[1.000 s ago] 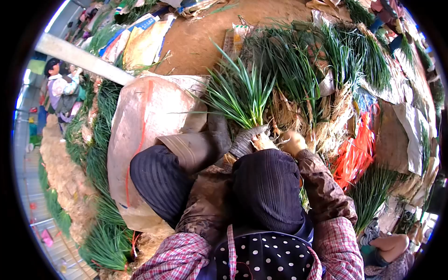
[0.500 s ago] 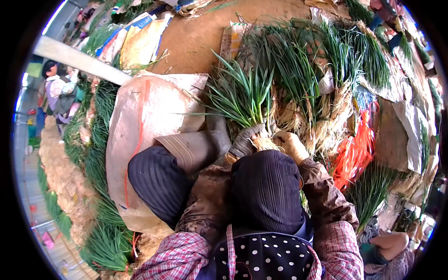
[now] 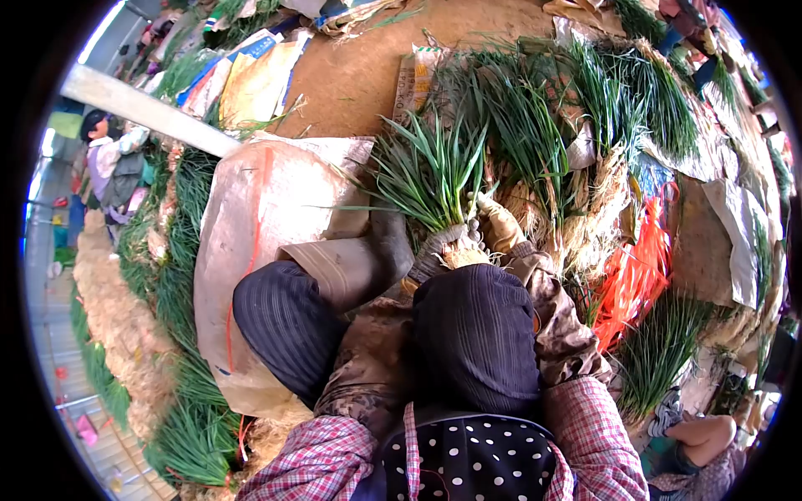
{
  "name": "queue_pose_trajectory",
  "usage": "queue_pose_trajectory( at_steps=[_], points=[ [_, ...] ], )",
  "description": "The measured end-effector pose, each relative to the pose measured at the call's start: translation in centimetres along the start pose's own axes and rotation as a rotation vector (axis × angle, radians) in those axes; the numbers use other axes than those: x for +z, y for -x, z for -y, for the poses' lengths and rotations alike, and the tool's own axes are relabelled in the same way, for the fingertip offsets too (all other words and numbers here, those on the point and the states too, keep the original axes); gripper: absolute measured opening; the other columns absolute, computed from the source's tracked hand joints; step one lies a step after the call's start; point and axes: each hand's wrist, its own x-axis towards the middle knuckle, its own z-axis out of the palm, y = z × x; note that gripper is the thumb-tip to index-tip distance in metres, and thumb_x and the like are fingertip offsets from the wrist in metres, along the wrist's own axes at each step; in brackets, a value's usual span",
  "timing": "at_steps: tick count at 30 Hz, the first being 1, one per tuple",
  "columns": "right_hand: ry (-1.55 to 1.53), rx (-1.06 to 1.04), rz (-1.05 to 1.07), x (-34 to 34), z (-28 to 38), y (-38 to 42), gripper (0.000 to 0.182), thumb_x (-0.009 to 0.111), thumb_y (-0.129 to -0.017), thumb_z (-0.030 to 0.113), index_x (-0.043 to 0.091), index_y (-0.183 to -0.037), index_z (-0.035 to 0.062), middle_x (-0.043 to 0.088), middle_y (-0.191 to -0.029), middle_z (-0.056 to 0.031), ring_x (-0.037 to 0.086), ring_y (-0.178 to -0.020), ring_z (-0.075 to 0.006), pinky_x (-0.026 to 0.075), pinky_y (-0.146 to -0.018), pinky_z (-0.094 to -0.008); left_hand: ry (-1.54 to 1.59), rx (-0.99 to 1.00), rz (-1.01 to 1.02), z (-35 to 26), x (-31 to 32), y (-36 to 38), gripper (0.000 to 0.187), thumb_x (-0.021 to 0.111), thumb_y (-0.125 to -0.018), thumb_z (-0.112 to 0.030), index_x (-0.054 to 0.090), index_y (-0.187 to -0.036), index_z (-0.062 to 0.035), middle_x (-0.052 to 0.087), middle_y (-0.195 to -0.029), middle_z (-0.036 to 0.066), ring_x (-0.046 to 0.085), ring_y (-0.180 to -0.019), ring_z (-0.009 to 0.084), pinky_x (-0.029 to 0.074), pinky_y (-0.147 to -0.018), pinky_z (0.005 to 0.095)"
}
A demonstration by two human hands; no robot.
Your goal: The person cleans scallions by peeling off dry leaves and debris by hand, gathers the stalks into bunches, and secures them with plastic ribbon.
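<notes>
A bunch of green onions stands leaves up between my knees, its pale roots toward me. My left hand, in a dirty grey glove, is wrapped around the base of the bunch; my knee hides part of it. On the right side of the stalks is my right hand in a yellowish glove. Its fingers are bent and pressed together against the lower stalks, and their tips are partly hidden among the leaves.
Several bunches with long roots lie to the right, beside red plastic strips. A pale sack lies under my left boot. More green onions are heaped at left, near another person. Someone's bare leg shows at lower right.
My right hand has moved up and slightly left, from beside the roots to the lower stalks. My left hand stays around the base, with the roots turned more into view.
</notes>
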Motion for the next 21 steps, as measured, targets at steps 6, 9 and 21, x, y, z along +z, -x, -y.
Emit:
queue_pose_trajectory(
  at_steps=[6, 9, 21],
  points=[
    [1.473, -0.186, -0.208, -7.5, -3.8, -0.9, 0.020, 0.065, -0.084, 0.024, 0.069, -0.088, 0.0047, 0.067, -0.077, -0.0067, 0.060, -0.058, -0.0158, 0.048, -0.051, -0.0303, 0.013, 0.055, 0.059, -0.8, -1.0, -0.7, 0.031, 0.064, -0.082, -0.011, 0.057, -0.111, -0.0004, 0.063, -0.097, 0.011, 0.061, -0.085, 0.0219, 0.052, -0.077, 0.0348],
    [1.545, 0.067, 0.268, -8.4, -4.6, 0.7, 0.028, 0.060, -0.083, 0.025, 0.067, -0.092, 0.0003, 0.068, -0.087, -0.0136, 0.064, -0.078, -0.0258, 0.052, -0.069, -0.0362, 0.027, 0.077, 0.083, -1.6, -1.2, -0.5, 0.032, 0.064, -0.082, -0.010, 0.057, -0.111, -0.0003, 0.063, -0.098, 0.012, 0.061, -0.086, 0.0221, 0.052, -0.078, 0.0349],
    [1.671, -0.477, -0.570, 0.0, 2.4, -1.4, 0.014, 0.065, -0.082, 0.024, 0.064, -0.084, 0.0106, 0.064, -0.068, -0.0102, 0.060, -0.054, -0.0203, 0.050, -0.051, -0.0354, 0.028, 0.182, 0.016, -1.1, -4.1, -3.1, 0.036, 0.064, -0.081, -0.009, 0.055, -0.115, 0.0001, 0.062, -0.104, 0.012, 0.061, -0.090, 0.0226, 0.051, -0.080, 0.0352]
  ],
)
